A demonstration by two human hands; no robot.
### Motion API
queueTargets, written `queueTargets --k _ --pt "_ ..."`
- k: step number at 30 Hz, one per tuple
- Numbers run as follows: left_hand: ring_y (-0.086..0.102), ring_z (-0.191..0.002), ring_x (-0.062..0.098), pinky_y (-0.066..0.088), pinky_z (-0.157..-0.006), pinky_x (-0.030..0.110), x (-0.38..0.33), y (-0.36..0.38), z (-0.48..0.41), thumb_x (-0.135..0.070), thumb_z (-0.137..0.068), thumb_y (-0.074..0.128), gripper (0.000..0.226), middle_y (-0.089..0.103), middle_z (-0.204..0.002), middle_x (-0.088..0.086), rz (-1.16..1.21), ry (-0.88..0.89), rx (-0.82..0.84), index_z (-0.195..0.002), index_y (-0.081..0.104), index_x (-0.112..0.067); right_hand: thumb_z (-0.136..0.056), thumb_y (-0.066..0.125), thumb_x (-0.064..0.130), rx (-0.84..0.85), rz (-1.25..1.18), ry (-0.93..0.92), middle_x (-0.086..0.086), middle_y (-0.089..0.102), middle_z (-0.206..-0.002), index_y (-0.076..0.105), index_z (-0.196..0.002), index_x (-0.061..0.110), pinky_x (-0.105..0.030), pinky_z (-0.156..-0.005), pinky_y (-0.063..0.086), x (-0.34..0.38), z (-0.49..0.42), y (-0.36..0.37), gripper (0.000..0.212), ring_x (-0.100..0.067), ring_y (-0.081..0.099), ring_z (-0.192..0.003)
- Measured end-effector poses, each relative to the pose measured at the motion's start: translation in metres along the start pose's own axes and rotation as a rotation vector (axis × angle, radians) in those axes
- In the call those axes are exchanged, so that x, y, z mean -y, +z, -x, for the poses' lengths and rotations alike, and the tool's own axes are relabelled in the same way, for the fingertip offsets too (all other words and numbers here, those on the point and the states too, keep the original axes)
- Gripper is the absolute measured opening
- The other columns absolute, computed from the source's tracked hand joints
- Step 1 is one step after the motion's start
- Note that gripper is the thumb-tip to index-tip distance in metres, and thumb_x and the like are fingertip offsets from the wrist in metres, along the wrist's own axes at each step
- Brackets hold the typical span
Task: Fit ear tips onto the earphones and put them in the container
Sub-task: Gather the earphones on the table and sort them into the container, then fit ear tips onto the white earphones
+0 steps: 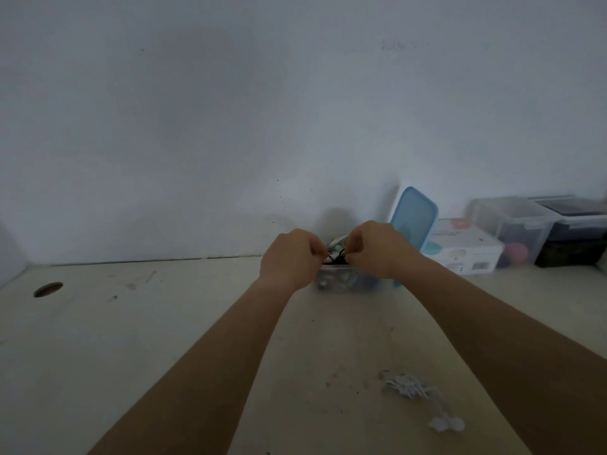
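Both arms stretch forward; left grip (292, 257) and right grip (374, 249) nearly meet, fingers curled, seemingly pinching.

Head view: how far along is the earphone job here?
Done: the blue lid is off, propped upright beside the clear container. In hand: the left hand and right hand pinch black earphones over that container. Left: the white earphones lie on the table, outside it; their tips are too blurred to judge.

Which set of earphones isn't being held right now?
The white earphones, loose on the table; the black earphones are pinched between left hand and right hand.
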State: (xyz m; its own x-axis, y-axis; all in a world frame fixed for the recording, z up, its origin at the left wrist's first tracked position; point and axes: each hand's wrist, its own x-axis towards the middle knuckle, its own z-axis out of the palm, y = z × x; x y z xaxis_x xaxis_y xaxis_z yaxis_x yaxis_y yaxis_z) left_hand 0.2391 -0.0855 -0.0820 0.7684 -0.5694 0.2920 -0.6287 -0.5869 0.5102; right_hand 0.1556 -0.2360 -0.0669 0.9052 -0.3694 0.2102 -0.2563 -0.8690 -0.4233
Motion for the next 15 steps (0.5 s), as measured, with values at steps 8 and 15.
queueTargets --k 8,15 --pt "0.066 -0.085 0.019 0.057 -0.077 0.037 0.0 0.006 0.007 -0.019 -0.09 0.051 0.03 0.073 -0.099 -0.004 -0.128 0.03 -0.013 -0.096 0.076 -0.035 -0.078 0.055 0.011 -0.015 -0.021 -0.071 -0.003 0.074 -0.079 0.079 -0.083 0.018 -0.038 -0.07 0.061 -0.001 0.007 0.001 0.025 -0.017 0.067 -0.07" --pt "0.056 -0.116 0.024 0.05 -0.094 0.042 -0.004 -0.001 0.04 -0.015 -0.093 0.051 0.034 0.067 -0.124 -0.002 -0.101 0.138 -0.077 -0.119 0.07 -0.027 -0.086 0.052 0.004 0.01 -0.045 -0.051 0.002 0.068 -0.102 0.073 -0.104 0.014 -0.033 -0.089 0.054 0.003 0.037 -0.017 0.029 -0.017 0.063 -0.095"
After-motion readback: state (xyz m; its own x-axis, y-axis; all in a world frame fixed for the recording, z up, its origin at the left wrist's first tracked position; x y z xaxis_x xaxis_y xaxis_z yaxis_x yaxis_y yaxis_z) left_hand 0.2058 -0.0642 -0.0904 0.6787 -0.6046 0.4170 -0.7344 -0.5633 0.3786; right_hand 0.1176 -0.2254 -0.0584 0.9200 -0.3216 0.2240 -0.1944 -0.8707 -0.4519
